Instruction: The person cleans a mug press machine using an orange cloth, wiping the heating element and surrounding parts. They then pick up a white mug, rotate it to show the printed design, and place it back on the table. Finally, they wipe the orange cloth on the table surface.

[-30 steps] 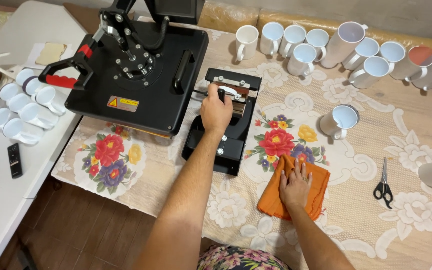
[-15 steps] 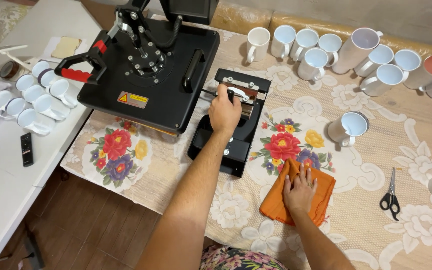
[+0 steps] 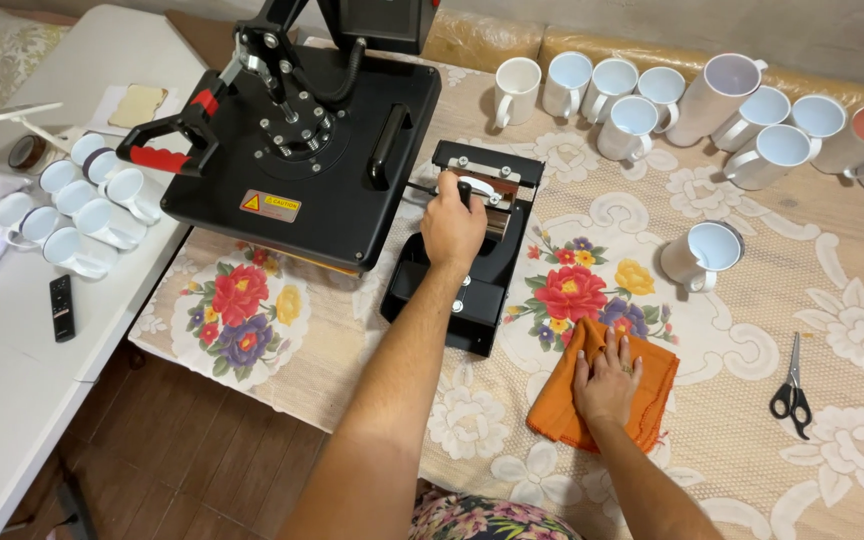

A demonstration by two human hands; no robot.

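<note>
Nearest the viewer, the right hand lies flat, fingers spread and gripping nothing, on a folded orange cloth that rests on the bench, which is covered by a beige floral tablecloth. To the right of the cloth, well apart, black-handled scissors lie on the covering. Farther in, the left arm extends to the small black mug press; the left hand is closed around the press's black lever handle, near the clamp end of the machine. The mug press stands on the bench just beside the large black flat heat press, whose arm carries a red-gripped handle. Right of the mug press, a single white mug lies tilted on its side with its mouth toward the camera. Along the far edge of the bench stands a row of white mugs, close together, mouths tilted toward the viewer. At left, a separate white table bears a cluster of small white mugs and a black remote control.
</note>
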